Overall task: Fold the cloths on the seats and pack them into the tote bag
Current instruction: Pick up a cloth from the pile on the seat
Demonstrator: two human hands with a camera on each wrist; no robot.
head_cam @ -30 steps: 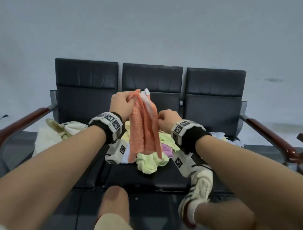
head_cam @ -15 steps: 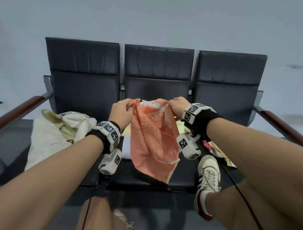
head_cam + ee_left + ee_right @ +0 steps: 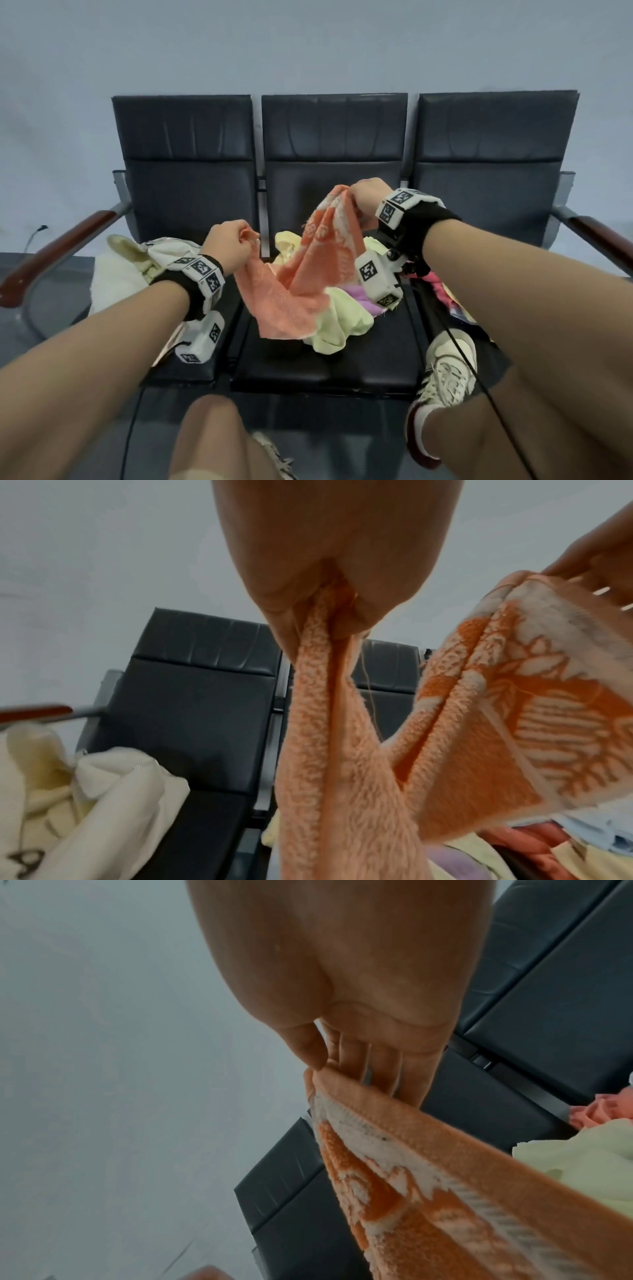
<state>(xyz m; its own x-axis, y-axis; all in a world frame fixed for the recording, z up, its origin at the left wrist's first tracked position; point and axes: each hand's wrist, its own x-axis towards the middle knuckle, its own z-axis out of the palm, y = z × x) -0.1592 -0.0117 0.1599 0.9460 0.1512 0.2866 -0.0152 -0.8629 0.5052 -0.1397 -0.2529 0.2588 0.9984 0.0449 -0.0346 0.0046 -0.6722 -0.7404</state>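
Black three-seat bench [image 3: 329, 370]: both hands pinch the unfolded orange patterned terry towel [image 3: 298, 274] above the middle seat's cloth pile [image 3: 342, 322]; the cream canvas tote bag [image 3: 137, 263] waits left of it, so most work remains.

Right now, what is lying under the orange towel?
Under the orange towel, a pale yellow cloth and a purple cloth show on the middle seat. Anything deeper is covered.

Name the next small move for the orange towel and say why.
Probably pull the hands apart to stretch it flat. The left hand and right hand each pinch a corner of the orange towel, but it sags twisted between them over the yellow cloth, unfolded.
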